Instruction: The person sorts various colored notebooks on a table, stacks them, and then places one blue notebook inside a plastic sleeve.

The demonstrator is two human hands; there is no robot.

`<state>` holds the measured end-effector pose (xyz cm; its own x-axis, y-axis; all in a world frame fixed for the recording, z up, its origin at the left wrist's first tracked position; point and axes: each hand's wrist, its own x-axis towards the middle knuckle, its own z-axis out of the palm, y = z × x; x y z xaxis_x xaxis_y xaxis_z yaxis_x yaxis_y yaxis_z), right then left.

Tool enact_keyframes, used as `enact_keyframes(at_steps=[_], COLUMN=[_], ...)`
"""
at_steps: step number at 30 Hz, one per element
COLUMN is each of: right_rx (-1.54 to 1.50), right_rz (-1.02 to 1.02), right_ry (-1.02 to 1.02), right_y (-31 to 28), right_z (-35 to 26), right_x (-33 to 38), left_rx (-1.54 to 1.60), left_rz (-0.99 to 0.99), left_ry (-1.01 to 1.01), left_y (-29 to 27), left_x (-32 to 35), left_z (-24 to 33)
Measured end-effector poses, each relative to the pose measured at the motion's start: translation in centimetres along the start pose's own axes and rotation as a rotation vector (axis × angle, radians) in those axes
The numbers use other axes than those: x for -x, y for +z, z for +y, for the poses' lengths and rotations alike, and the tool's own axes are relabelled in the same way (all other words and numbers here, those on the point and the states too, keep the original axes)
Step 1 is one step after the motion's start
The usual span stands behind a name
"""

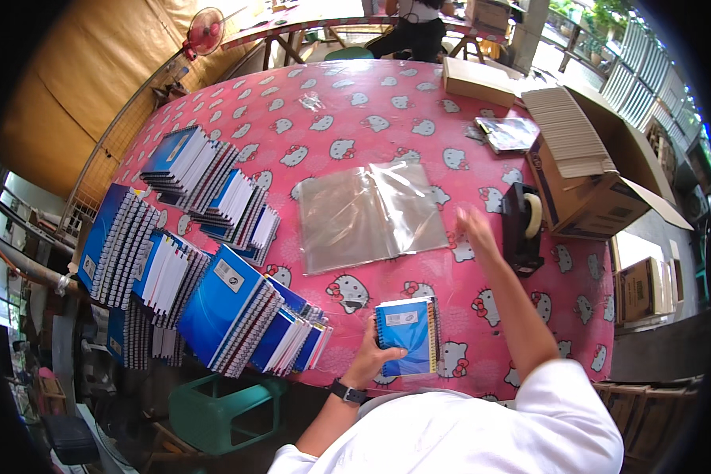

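My left hand (366, 357), with a dark watch on its wrist, is closed on the left side of a small stack of blue spiral notebooks (415, 347) near the table's front edge, its thumb across the top cover. My right hand (472, 227) is farther out, between the right edge of a pile of clear plastic sleeves (363, 225) and a black tape dispenser (521, 229). Its fingers are smeared, so I cannot make out their pose or any held thing. The sleeves lie flat and shiny in the table's middle.
Stacks of blue spiral notebooks (225, 296) crowd the left side of the pink patterned table (292, 103). On the right stand an open cardboard box (588, 193), a plastic-wrapped pack (509, 134) and a flat carton (479, 80). A green stool (213, 415) is below; a person (419, 28) sits beyond.
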<state>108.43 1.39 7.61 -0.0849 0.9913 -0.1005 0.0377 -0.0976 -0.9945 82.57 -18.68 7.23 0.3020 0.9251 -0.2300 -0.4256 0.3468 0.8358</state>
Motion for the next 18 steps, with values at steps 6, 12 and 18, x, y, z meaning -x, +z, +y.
enact_keyframes(at_steps=[6,12,18], right_rx=[-0.885,-0.769,0.166], right_rz=[-0.444,-0.367,0.164], right_ry=[0.512,0.616,-0.071], right_y=[2.6,3.3,1.6], right_z=[4.5,4.1,6.1], right_x=[15.3,17.8,20.3], left_rx=[0.066,-0.02,-0.114], left_rz=[-0.004,0.101,0.097], left_ry=[-0.103,-0.165,-0.111], left_y=[4.2,4.3,4.5], left_x=[-1.7,-1.7,-2.8], left_z=[0.4,-2.5,-4.0])
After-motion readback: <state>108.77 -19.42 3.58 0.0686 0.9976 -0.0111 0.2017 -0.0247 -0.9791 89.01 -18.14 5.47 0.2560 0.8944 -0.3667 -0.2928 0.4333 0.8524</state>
